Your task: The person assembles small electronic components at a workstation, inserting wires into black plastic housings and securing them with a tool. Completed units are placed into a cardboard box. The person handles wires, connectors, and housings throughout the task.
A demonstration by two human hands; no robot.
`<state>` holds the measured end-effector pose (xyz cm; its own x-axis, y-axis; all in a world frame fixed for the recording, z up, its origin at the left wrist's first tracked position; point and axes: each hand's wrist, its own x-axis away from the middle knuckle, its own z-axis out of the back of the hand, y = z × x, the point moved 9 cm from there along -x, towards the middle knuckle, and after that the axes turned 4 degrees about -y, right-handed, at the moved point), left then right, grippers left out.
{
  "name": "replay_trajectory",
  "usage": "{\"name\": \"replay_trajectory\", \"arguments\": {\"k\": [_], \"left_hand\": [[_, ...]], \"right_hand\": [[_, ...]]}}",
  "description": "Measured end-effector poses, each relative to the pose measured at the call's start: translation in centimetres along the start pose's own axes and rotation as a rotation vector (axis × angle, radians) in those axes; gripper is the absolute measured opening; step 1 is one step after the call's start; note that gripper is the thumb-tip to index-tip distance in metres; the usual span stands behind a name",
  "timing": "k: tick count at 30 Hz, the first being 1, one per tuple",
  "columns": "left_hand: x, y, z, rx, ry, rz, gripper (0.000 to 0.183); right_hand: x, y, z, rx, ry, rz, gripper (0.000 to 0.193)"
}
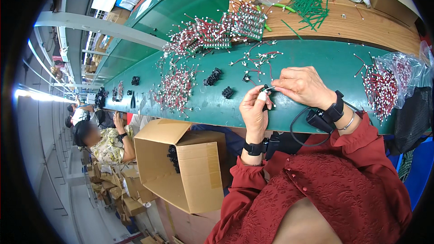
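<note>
A small black part [266, 88] sits at the tips of the left hand [254, 110], above the near edge of the green worktop [312, 52]. The left thumb and fingers are clamped on it. The right hand [302, 85], just beside, has its thumb and forefinger pinched together on a thin pale piece [271, 87] reaching to the part; it is too small to tell whether that is a wire end or a tool. Such fine work likely goes best with the left pinch firm, the part turned toward the eyes, and only the right fingertips moving, in line and without force.

Near the fingers lie loose red-and-white wires [258, 59], which could snag, and a black cluster [227, 92]. Farther left spreads a wire heap [176, 88]; beyond it stand wired green boards [247, 26]. An open cardboard box [201, 178] is below the worktop edge.
</note>
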<state>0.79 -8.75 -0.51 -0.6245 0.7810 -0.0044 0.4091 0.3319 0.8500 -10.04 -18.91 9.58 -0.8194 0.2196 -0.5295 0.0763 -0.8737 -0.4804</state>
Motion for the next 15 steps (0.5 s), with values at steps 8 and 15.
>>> {"name": "replay_trajectory", "arguments": {"k": [8, 15], "left_hand": [[0.08, -0.12, -0.01, -0.01, -0.012, 0.006, 0.02], [-0.03, -0.02, -0.26, -0.014, -0.042, 0.014, 0.02]], "right_hand": [[0.16, 0.01, 0.09, 0.003, 0.011, 0.001, 0.01], [0.07, -0.2, 0.14, -0.041, 0.028, 0.023, 0.009]]}}
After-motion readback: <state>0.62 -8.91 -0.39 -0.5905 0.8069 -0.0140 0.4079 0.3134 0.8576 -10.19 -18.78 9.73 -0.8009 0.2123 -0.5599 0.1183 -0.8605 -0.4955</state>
